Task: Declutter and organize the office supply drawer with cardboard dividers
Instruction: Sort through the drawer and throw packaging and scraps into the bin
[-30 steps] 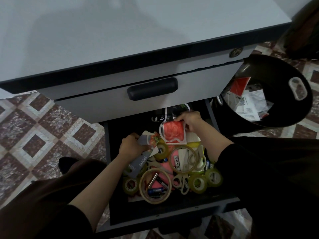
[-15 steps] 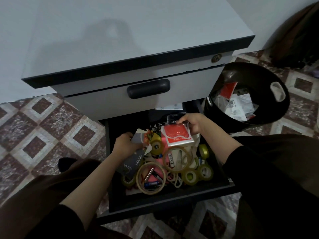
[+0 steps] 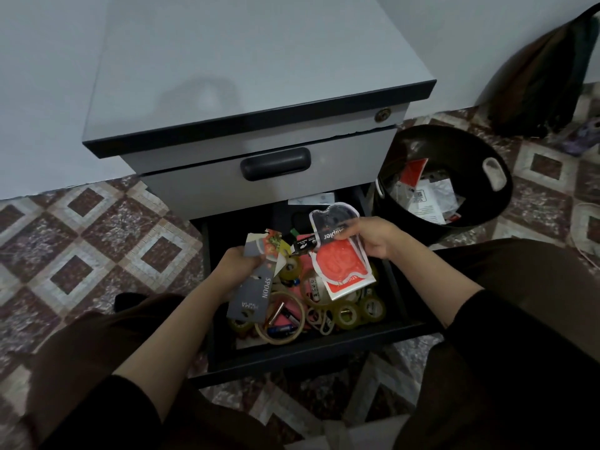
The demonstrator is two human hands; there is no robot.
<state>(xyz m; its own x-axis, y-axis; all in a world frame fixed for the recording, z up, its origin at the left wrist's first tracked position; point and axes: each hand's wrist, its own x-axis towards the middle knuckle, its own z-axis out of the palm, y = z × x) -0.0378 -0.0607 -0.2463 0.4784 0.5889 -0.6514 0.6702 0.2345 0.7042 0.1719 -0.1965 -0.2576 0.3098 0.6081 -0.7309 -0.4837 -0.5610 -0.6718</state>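
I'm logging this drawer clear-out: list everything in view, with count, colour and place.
cabinet: one, grey with black edge, centre
upper drawer: one, grey, black handle, closed
lower drawer: one, black, pulled open
tape rolls: several, clear yellowish, in the lower drawer
stapler pack: one, red and white, in the right hand
spoon pack: one, grey, in the left hand
bin: one, black, right of the cabinet, papers inside
bag: one, dark, behind the bin
floor: tiled, brown and white
left hand: one, grips the spoon pack
right hand: one, holds the stapler pack
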